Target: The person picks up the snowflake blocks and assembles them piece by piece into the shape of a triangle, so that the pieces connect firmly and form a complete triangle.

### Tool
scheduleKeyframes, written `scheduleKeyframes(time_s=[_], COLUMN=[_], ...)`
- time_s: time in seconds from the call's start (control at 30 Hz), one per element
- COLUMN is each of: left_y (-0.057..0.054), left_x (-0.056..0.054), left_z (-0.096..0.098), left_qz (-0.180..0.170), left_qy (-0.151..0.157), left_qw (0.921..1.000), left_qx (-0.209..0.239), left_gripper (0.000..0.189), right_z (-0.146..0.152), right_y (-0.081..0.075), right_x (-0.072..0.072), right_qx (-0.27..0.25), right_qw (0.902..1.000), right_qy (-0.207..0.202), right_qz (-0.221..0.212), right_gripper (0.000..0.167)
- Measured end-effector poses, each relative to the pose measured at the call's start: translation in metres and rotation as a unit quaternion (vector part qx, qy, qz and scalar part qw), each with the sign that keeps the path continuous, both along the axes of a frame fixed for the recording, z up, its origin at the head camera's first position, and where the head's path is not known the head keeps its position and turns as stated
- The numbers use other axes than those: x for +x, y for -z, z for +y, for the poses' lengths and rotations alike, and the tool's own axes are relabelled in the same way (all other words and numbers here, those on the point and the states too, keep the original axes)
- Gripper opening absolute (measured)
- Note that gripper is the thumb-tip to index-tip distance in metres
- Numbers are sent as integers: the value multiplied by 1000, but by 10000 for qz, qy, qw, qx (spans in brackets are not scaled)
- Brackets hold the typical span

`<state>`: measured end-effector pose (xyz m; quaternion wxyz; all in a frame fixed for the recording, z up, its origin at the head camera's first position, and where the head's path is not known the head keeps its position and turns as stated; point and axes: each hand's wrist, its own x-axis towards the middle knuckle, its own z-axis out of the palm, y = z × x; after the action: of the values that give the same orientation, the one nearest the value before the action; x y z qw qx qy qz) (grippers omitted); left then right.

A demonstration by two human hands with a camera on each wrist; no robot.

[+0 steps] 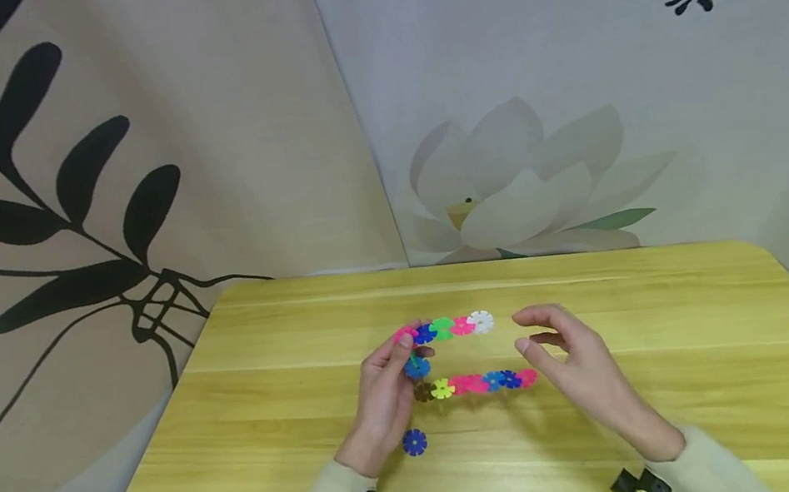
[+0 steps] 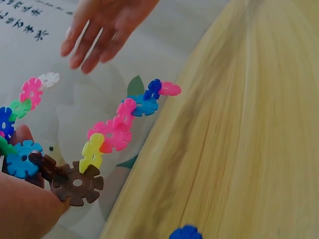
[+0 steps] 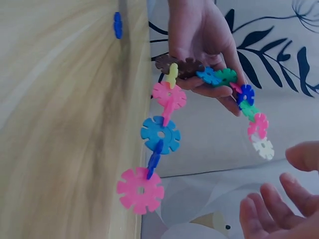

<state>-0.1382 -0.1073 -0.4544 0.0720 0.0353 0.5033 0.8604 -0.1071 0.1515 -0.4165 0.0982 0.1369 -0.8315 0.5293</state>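
My left hand pinches a chain of interlocking plastic snowflake discs near its corner, thumb on top. The chain bends into a U whose two arms point right. One arm ends in a white disc, the other in a pink disc. Two brown discs join at the near corner, beside a yellow one. To the right of the chain's ends, my right hand is held with fingers apart and nothing between them.
A loose blue disc lies on the wooden table near my left wrist. Small black devices are strapped at both wrists. Behind the table's far edge stands a wall covering with printed leaves and a pale flower.
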Motion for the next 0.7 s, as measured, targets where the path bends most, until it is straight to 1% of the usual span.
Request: scheduleKeyframes(time_s=[0.07, 0.17, 0.23, 0.3, 0.4, 0.5, 0.6, 0.7], left_y=[1, 3, 4, 6, 7, 9, 11, 12], left_x=[-1, -5, -7, -9, -12, -14, -15, -14], left_z=[-4, -10, -13, -17, -22, -24, -26, -27], left_qz=[-11, -50, -61, -53, -98, -192, -276, -343], left_qy=[-30, -35, -23, -17, -16, 2, -17, -87], left_qw=[10000, 10000, 9999, 9999, 9997, 9993, 9985, 9979], left_qx=[21, 76, 122, 155, 227, 336, 470, 541], left_gripper=[22, 23, 24, 24, 27, 33, 39, 41], right_z=[-2, -6, -10, -13, -17, -21, -28, -38], right_y=[1, 4, 6, 8, 12, 16, 18, 20], right_x=[3, 9, 13, 17, 21, 23, 22, 20], right_qx=[233, 607, 799, 998, 1322, 1592, 1888, 2153], right_qw=[9992, 9954, 9918, 9876, 9791, 9672, 9496, 9271], right_qy=[44, 49, -42, -250, -768, -1463, -2186, -2889], right_qz=[310, 744, 992, 1182, 1342, 1336, 1222, 1035], right_gripper=[27, 29, 30, 29, 24, 20, 17, 18])
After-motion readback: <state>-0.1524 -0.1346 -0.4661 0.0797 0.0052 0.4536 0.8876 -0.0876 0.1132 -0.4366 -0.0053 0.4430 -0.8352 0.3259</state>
